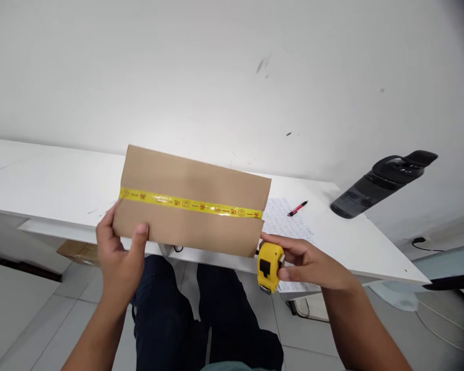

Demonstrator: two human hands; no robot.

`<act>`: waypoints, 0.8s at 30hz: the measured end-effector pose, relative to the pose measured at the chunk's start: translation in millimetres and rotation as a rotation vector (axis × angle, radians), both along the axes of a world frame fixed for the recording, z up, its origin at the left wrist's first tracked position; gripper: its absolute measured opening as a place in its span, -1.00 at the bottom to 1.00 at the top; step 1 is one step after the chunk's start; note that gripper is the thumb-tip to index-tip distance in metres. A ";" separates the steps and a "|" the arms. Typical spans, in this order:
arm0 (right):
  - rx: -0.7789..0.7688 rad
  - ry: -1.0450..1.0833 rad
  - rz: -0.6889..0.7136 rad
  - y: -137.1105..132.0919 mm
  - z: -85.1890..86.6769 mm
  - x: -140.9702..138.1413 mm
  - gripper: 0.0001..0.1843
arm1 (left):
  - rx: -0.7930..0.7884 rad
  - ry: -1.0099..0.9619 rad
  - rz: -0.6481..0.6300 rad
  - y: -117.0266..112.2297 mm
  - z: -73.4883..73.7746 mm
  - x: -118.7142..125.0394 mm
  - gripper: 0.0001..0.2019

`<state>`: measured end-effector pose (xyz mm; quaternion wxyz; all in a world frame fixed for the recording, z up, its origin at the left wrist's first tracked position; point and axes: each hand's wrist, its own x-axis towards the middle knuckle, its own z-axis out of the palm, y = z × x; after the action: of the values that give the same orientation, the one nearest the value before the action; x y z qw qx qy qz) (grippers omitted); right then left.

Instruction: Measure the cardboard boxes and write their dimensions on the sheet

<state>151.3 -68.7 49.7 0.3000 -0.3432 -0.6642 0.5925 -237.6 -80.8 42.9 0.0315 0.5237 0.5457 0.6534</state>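
Note:
A brown cardboard box (193,232) is tilted up over the front of the desk, with a strip of yellow printed tape (204,206) running along its face. My left hand (119,252) grips its lower left corner, thumb on the front and fingers behind. In my right hand (301,260) is a yellow tape measure (269,268), held at the box's lower right corner. Whether its blade is drawn out behind the box I cannot tell.
A handwritten sheet (284,219) lies on the white desk (42,175), with a red and black pen (297,208) on it. A dark bottle (375,188) stands at the right by the wall. Below the desk at left is another cardboard box (79,252).

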 end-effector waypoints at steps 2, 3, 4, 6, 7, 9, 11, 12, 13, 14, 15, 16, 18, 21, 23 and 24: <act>0.128 -0.059 0.077 1.5 13.5 -4.4 -0.22 | 0.015 -0.091 0.023 23.5 17.6 -1.6 -0.39; 0.188 -0.076 0.111 2.3 19.5 -7.9 -0.22 | 0.014 -0.145 0.025 36.2 25.9 -2.4 -0.40; 0.239 -0.079 0.146 3.0 24.8 -12.1 -0.21 | 0.005 -0.189 0.021 49.4 33.7 -3.3 -0.40; 0.305 -0.061 0.216 4.3 32.0 -21.9 -0.18 | -0.045 -0.266 -0.006 76.8 47.7 -5.1 -0.41; 0.331 -0.048 0.252 4.9 33.5 -27.5 -0.16 | -0.085 -0.300 -0.040 90.8 53.5 -5.5 -0.44; 0.412 -0.016 0.301 6.2 32.0 -40.3 -0.14 | -0.180 -0.348 -0.142 117.9 61.2 -4.0 -0.51; 0.526 0.009 0.282 6.7 25.6 -53.7 -0.13 | -0.245 -0.381 -0.221 139.4 62.8 1.0 -0.59; 0.570 0.025 0.259 6.2 21.5 -59.5 -0.13 | -0.249 -0.401 -0.230 145.7 61.7 4.5 -0.62; 0.591 0.045 0.237 5.2 17.6 -64.1 -0.12 | -0.236 -0.424 -0.217 147.8 59.5 8.5 -0.63; 0.589 0.068 0.220 3.7 14.2 -67.2 -0.11 | -0.211 -0.450 -0.186 144.7 56.6 12.8 -0.63; 0.576 0.096 0.207 1.9 11.8 -68.7 -0.10 | -0.165 -0.467 -0.144 135.7 53.0 17.6 -0.63; 0.563 0.125 0.185 0.0 10.5 -68.8 -0.10 | -0.097 -0.466 -0.106 120.7 48.5 23.0 -0.63; 0.569 0.166 0.097 -3.0 11.1 -66.1 -0.16 | 0.108 -0.390 -0.071 75.7 36.6 36.3 -0.64; 0.683 0.179 -0.075 -3.5 15.8 -61.8 -0.34 | 0.440 -0.086 -0.301 -6.0 15.3 60.8 -0.56; 0.749 0.184 -0.152 -1.8 18.6 -62.2 -0.41 | 0.521 0.370 -0.442 -48.5 3.7 76.9 -0.62; 0.764 0.190 -0.169 -1.1 19.6 -63.6 -0.42 | 0.530 0.512 -0.452 -62.6 -0.8 84.2 -0.69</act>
<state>87.7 -69.8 69.3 0.5135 -0.2040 -0.7755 0.3054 -153.5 -143.3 42.0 -0.0980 0.7653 0.2209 0.5967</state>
